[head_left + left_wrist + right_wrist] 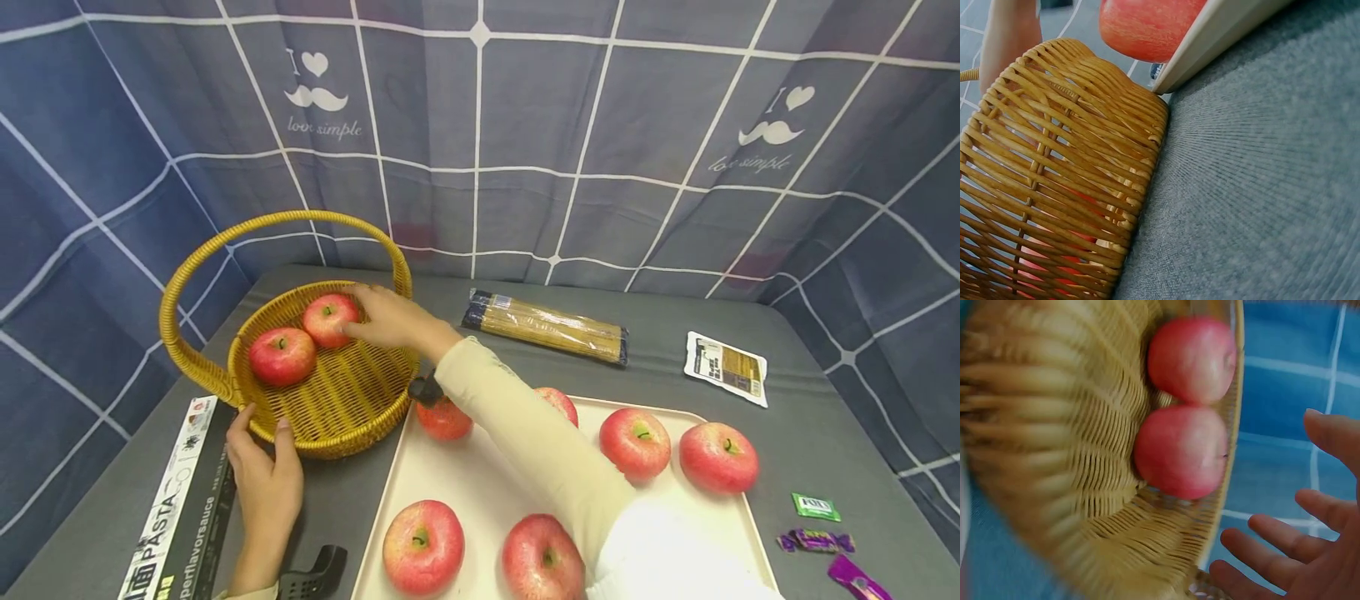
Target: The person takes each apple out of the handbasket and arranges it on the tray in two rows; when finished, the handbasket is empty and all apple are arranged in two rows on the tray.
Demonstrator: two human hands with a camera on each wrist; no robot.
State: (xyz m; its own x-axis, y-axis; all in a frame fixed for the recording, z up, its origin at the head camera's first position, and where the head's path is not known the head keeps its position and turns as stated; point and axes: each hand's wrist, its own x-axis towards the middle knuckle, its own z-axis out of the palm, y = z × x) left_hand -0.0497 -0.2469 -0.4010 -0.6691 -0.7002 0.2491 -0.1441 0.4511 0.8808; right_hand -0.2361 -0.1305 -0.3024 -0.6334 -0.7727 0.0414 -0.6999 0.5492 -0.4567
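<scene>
Right hand (386,317) over the wicker basket (330,417), fingers spread loose and holding nothing, fingertips just at the farther of two apples (330,318) inside; the second apple (282,355) touching it on the near-left, both settled against the far wall. Left hand (262,475) gripping the basket's near rim, thumb and fingers pinching the weave, likely to steady it. Just right of the basket, a cream tray (480,492) on the grey bench (810,433), bearing six more apples.

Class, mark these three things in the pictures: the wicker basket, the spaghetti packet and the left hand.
wicker basket (341,392), head view, bare woven floor.
spaghetti packet (546,327), head view, middle of the wrapper.
left hand (262,475), head view, back of the hand.
</scene>
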